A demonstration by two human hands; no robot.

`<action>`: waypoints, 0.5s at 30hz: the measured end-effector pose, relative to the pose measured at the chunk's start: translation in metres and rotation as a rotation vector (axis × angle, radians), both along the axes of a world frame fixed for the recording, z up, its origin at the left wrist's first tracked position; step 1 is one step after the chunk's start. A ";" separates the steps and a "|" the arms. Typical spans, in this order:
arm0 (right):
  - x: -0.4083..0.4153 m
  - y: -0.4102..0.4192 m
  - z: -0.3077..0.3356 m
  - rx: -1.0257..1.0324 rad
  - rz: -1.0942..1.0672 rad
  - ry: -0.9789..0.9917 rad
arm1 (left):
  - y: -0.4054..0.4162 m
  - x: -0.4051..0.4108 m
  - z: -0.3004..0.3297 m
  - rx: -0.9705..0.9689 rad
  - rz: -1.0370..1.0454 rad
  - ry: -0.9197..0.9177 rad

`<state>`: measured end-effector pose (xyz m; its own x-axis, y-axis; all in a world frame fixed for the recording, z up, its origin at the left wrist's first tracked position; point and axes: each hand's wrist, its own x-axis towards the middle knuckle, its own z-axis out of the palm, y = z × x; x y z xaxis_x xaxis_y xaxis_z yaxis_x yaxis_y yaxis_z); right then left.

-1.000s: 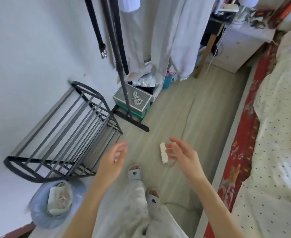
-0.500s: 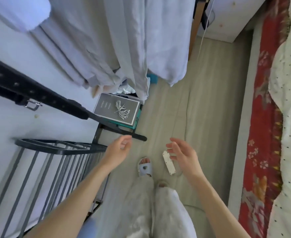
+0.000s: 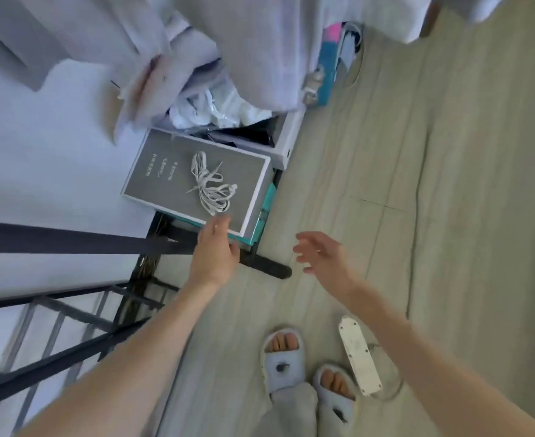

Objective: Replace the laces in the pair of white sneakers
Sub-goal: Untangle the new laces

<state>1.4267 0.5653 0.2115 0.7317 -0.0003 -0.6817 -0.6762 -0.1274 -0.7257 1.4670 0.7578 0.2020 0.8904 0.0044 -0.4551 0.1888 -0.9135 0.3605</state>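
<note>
**Ana:** Pale wood-look plank floor (image 3: 386, 152) runs along a white wall; a grey rectangular box with a white border (image 3: 165, 171) sits low by that wall, partly under hanging pale grey garments (image 3: 260, 52); on its lid lies a loose bundle of white flat shoelaces (image 3: 211, 184).

**Ben:** Why there, do you think?

**Ana:** My guess is the lid serves as a handy flat spot, so the laces lie in plain reach; the white sneakers themselves I cannot find anywhere in view.

**Ben:** And the hands?

**Ana:** Left hand (image 3: 215, 252) reaches towards the box, fingers loosely extended and close together, fingertips at the near edge of the lid, just short of the laces; it holds nothing, and whether it touches the lid I cannot tell; right hand (image 3: 323, 255) hovers over the floor beside it, fingers spread and relaxed, holding nothing.

**Ben:** Anything in the way?

**Ana:** A black metal rack (image 3: 70, 310) stands at the left, and a dark bar (image 3: 70, 242) crosses just beside the left wrist; a white power strip (image 3: 359, 357) lies on the floor by two feet in pale blue open-toe slippers (image 3: 282, 361); I judge the reach for the laces is only beginning.
</note>
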 end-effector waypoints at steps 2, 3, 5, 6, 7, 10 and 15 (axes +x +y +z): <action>0.006 0.003 -0.026 0.015 0.009 0.003 | 0.006 0.020 -0.031 0.124 -0.077 -0.110; 0.009 0.004 -0.030 0.016 0.025 0.000 | 0.008 0.029 -0.038 0.165 -0.110 -0.159; 0.016 0.005 -0.042 0.011 0.060 -0.010 | 0.010 0.042 -0.053 0.175 -0.070 -0.173; 0.018 0.005 -0.045 0.004 0.068 -0.015 | 0.010 0.046 -0.058 0.157 -0.020 -0.151; 0.020 0.004 -0.047 -0.005 0.074 -0.017 | 0.011 0.046 -0.063 0.149 0.023 -0.133; 0.017 0.004 -0.043 -0.003 0.065 -0.007 | 0.012 0.038 -0.063 0.094 0.022 -0.119; -0.014 -0.002 0.004 0.004 0.026 0.046 | -0.020 -0.013 0.008 -0.198 0.018 0.097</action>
<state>1.4127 0.5629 0.2153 0.6992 0.0205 -0.7146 -0.7055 -0.1426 -0.6943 1.4544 0.7375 0.2099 0.8429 -0.0782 -0.5324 0.2470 -0.8228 0.5118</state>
